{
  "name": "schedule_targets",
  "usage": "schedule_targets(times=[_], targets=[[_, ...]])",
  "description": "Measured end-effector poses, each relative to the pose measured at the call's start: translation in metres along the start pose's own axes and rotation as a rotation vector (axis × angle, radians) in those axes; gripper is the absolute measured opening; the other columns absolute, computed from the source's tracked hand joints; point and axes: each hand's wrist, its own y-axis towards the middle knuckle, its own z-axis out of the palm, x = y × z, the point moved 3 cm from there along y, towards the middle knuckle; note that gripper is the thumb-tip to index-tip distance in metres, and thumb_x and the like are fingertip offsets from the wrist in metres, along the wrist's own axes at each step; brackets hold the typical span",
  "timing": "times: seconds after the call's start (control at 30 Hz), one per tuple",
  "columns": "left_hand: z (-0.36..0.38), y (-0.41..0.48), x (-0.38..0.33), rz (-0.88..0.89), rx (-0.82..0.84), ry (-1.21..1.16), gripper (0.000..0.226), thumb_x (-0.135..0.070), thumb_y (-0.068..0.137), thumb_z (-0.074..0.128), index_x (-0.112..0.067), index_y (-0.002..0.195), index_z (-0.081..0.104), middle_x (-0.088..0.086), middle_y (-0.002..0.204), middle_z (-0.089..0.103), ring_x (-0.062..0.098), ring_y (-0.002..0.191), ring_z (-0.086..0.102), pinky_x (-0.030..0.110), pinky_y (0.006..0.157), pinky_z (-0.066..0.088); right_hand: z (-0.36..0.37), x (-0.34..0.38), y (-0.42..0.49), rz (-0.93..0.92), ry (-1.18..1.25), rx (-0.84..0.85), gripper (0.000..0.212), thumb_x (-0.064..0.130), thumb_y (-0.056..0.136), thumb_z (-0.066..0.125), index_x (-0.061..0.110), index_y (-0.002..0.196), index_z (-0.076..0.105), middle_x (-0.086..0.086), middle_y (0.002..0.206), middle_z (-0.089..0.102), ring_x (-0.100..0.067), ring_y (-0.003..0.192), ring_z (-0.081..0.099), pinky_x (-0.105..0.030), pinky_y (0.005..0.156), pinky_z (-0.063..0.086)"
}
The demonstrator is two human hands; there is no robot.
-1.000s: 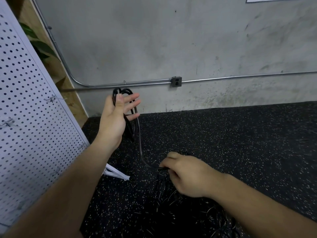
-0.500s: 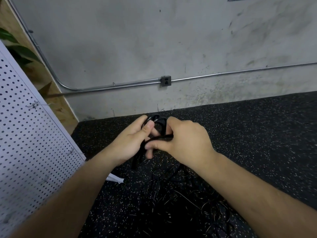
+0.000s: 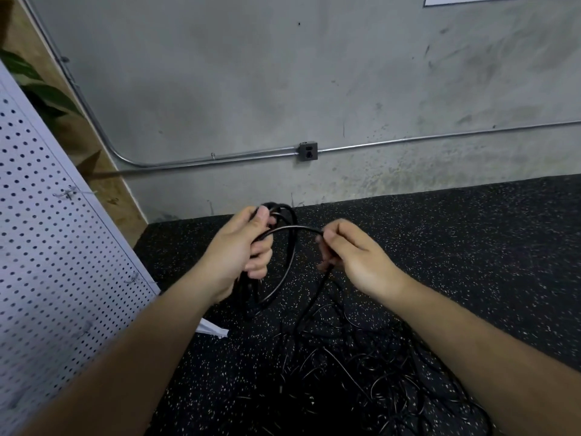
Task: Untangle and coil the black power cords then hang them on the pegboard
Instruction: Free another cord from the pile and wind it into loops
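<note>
Nearest, on the speckled black floor (image 3: 471, 247), a loose tangle of black power cords (image 3: 345, 366). Above it, left hand (image 3: 239, 253) clenched round several coiled loops (image 3: 293, 250) of one cord, fingers curled, thumb on top. Just beside, right hand (image 3: 355, 256) pinching the same cord's free run between thumb and curled fingers. Short arc of cord bridging both hands, the rest trailing down into the tangle. At left, white pegboard (image 3: 47, 247) with metal hooks (image 3: 66, 193). Farthest, grey wall carrying conduit (image 3: 220, 158) and outlet box (image 3: 308, 151)
</note>
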Motion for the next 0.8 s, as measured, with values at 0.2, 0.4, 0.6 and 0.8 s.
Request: schedule_targets(times=[0.2,0.4,0.6,0.8], targets=[[0.012,-0.003,0.010,-0.053,0.085,0.102,0.039,-0.037,0.107,0.036,-0.002,0.101,0.054,0.001,0.060,0.035,0.014,0.045,0.029,0.027,0.044,0.028,0.000,0.011,0.007,-0.265,-0.233,-0.218,0.013,0.024,0.102,0.059,0.031,0.096,0.068,0.021,0.081,0.063,-0.004,0.071,0.059,-0.030,0.066,0.052],[0.016,-0.007,0.009,-0.142,0.167,-0.035,0.033,-0.039,0.104,0.044,-0.008,0.093,0.051,-0.003,0.064,0.031,0.009,0.049,0.026,0.024,0.045,0.031,0.012,0.013,0.011,-0.254,-0.148,-0.319,0.010,0.031,0.097,0.067,0.028,0.097,0.058,0.009,0.086,0.065,-0.008,0.072,0.061,-0.038,0.073,0.056],[0.011,-0.004,-0.008,-0.078,0.321,-0.496,0.030,-0.039,0.105,0.039,-0.017,0.088,0.049,-0.011,0.060,0.031,0.002,0.048,0.023,0.017,0.045,0.030,0.020,-0.008,0.009,-0.059,-0.049,-0.095,0.029,0.039,0.103,0.051,0.011,0.101,0.053,-0.002,0.072,0.062,-0.012,0.059,0.061,-0.031,0.061,0.053],[-0.024,0.003,-0.028,0.119,0.090,-0.701,0.029,-0.040,0.105,0.037,-0.021,0.088,0.049,-0.012,0.059,0.036,0.003,0.046,0.032,0.014,0.047,0.031,0.053,-0.069,-0.019,0.153,-0.229,0.321,0.032,0.042,0.109,0.029,0.020,0.101,0.051,-0.004,0.082,0.070,-0.033,0.087,0.068,-0.049,0.087,0.054]])
